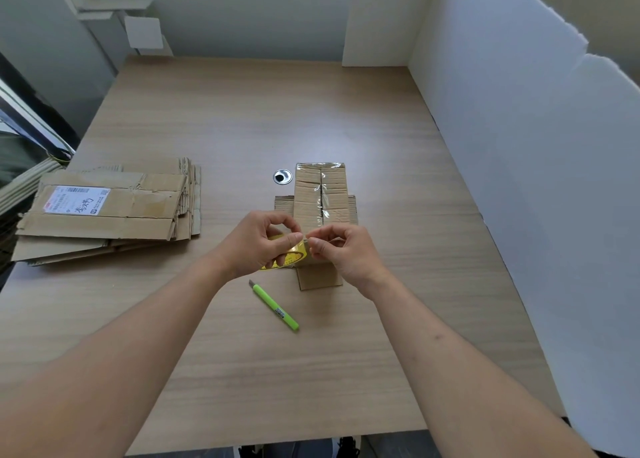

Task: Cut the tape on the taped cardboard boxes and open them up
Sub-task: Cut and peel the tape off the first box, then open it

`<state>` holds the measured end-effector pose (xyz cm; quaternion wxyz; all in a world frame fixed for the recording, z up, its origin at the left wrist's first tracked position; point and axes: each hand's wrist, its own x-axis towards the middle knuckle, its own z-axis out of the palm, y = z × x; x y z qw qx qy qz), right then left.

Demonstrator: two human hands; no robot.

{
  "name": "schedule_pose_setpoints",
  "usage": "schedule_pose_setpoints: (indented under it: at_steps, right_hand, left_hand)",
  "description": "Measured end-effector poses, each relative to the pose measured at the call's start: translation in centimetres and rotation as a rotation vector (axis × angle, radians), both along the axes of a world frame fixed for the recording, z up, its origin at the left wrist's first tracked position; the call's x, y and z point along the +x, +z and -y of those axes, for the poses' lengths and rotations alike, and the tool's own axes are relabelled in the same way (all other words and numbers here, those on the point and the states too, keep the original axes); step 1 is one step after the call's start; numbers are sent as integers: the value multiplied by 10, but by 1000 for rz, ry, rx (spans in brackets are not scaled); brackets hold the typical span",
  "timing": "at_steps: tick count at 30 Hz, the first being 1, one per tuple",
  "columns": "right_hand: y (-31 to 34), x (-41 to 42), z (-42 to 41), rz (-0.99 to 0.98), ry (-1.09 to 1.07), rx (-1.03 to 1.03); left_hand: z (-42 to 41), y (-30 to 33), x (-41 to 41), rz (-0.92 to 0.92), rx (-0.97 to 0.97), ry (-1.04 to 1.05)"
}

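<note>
A small cardboard box (320, 194) stands mid-table with clear tape running along its top seam. Just in front of it, my left hand (258, 246) grips a roll of tape with a yellow core (294, 255). My right hand (341, 250) pinches the loose end of the tape at the roll's upper edge. Both hands hover above the box's near flap (320, 277). A green utility knife (275, 307) lies on the table below my hands, its blade tip pointing up-left, touched by neither hand.
A stack of flattened cardboard boxes (107, 212), one with a shipping label, lies at the table's left. A round metal cable grommet (282, 176) sits left of the box. White foam panels (519, 167) wall the right side.
</note>
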<state>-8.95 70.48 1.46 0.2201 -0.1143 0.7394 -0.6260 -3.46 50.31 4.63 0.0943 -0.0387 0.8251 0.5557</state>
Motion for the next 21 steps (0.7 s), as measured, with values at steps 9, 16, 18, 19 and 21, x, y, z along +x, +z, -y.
schedule_pose_setpoints:
  at_steps: [9, 16, 18, 19, 21]
  right_hand:
    - [-10, 1, -10, -102, -187, 251]
    - [-6, -1, -17, -168, -258, 399]
    - [-5, -5, -18, -175, -296, 442]
    - [-5, -8, -20, -168, -323, 459]
    - [-9, -12, -26, -137, -361, 490]
  left_hand:
    - [-6, -2, 4, 89, -251, -153]
    - [3, 2, 0, 38, -887, 19]
    - [3, -1, 0, 34, -815, -8]
    - [2, 0, 1, 52, -694, -46]
    - [2, -1, 2, 101, -585, -138]
